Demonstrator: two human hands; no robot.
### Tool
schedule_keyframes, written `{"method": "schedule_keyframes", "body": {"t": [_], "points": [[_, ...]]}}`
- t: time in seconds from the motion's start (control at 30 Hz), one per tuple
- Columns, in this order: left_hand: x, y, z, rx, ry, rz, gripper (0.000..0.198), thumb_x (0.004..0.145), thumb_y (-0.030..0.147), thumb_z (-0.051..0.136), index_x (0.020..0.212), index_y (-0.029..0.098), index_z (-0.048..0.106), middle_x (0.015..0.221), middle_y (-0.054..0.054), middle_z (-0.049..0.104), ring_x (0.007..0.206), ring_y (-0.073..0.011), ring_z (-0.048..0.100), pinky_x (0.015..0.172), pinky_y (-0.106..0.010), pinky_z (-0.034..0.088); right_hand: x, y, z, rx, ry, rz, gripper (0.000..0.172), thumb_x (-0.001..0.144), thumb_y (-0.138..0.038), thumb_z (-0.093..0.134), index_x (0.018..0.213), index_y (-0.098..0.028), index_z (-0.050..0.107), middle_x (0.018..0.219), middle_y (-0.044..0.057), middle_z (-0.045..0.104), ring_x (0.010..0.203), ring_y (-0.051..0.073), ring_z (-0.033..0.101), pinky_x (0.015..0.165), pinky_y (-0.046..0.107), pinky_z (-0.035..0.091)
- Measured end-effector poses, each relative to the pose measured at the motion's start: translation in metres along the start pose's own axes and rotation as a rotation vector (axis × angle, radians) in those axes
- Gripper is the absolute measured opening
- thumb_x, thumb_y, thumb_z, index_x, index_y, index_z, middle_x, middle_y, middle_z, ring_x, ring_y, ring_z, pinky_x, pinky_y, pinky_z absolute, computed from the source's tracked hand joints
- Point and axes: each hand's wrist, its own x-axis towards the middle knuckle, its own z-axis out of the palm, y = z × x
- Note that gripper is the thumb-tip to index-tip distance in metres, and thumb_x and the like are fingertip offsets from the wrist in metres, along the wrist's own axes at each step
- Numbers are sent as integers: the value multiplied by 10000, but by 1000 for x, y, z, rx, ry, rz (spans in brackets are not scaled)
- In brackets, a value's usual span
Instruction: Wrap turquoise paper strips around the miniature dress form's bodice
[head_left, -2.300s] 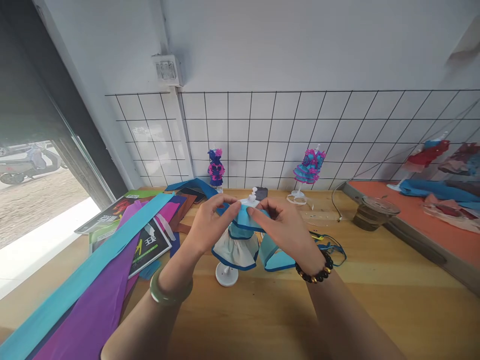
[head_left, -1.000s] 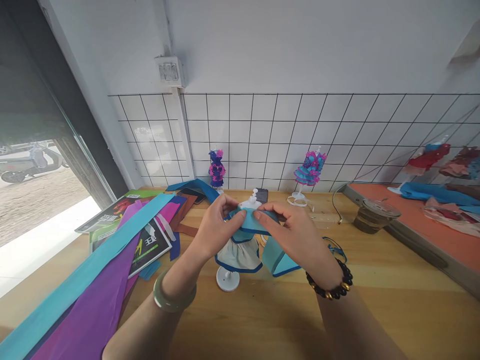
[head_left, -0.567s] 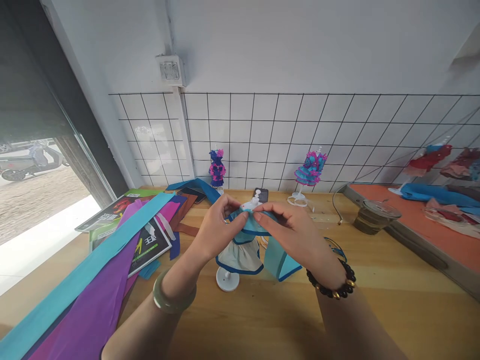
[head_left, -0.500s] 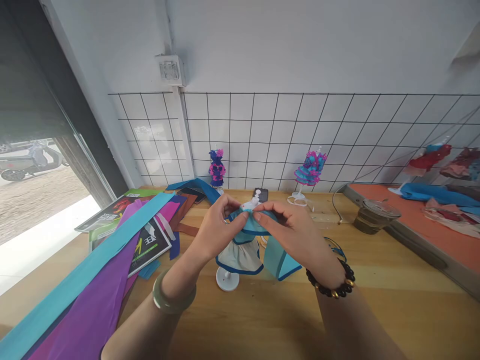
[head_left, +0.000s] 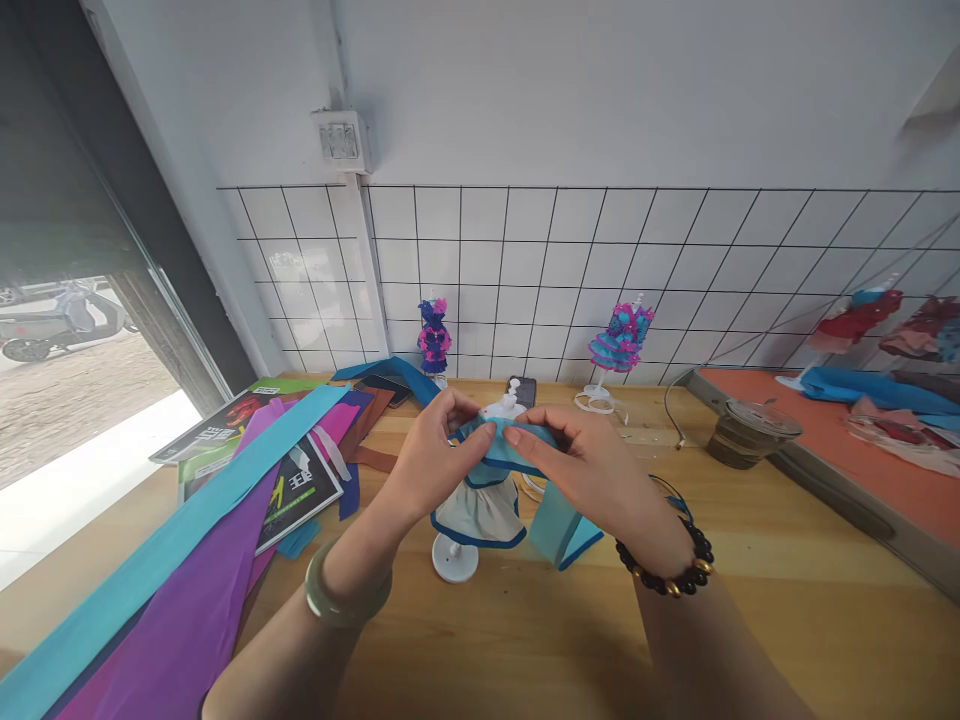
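A small white dress form (head_left: 510, 400) on a round white base (head_left: 455, 558) stands tilted at the middle of the table. It wears a cream skirt (head_left: 480, 512) edged in dark blue. My left hand (head_left: 439, 450) pinches the light blue crepe-like strip (head_left: 499, 440) against the form's bodice from the left. From the right, my right hand (head_left: 589, 455) pinches the same strip, thumb close to the left thumb. The strip's blue-edged tail (head_left: 559, 525) hangs folded beneath my right hand. The fingers partly hide the bodice.
Long turquoise (head_left: 187, 530) and purple strips (head_left: 202, 590) lie over magazines (head_left: 300, 490) at left. Two dressed forms, one purple (head_left: 433, 335), one blue-pink (head_left: 622, 338), stand at the back. A phone (head_left: 523, 391), lidded cup (head_left: 750, 432) and orange board (head_left: 847, 440) are also here.
My right thumb has shifted slightly left along the strip, and the strip lies flatter across the bodice. The form's top has straightened a little, and the hanging tail has swung slightly lower.
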Motion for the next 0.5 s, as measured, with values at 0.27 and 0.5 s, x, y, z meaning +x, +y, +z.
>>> {"method": "schedule_keyframes", "body": {"t": [0.27,0.5], "points": [[1,-2,1,9,-3,19,133,774,280,616,827,187,536,829,-15,586,815,-157,571,750,-295,466,1,0,0,59,-16,-12,218,832,-384,568,810,-193,671,707,1,588,585,108,427,492,228,344],[0,0,1,10,3,35,127,771,279,613,807,192,527,810,-6,572,818,-155,570,762,-289,466,0,-2,0,34,-12,-58,219,839,-365,553,836,-198,694,715,1,609,579,107,451,492,226,360]]}}
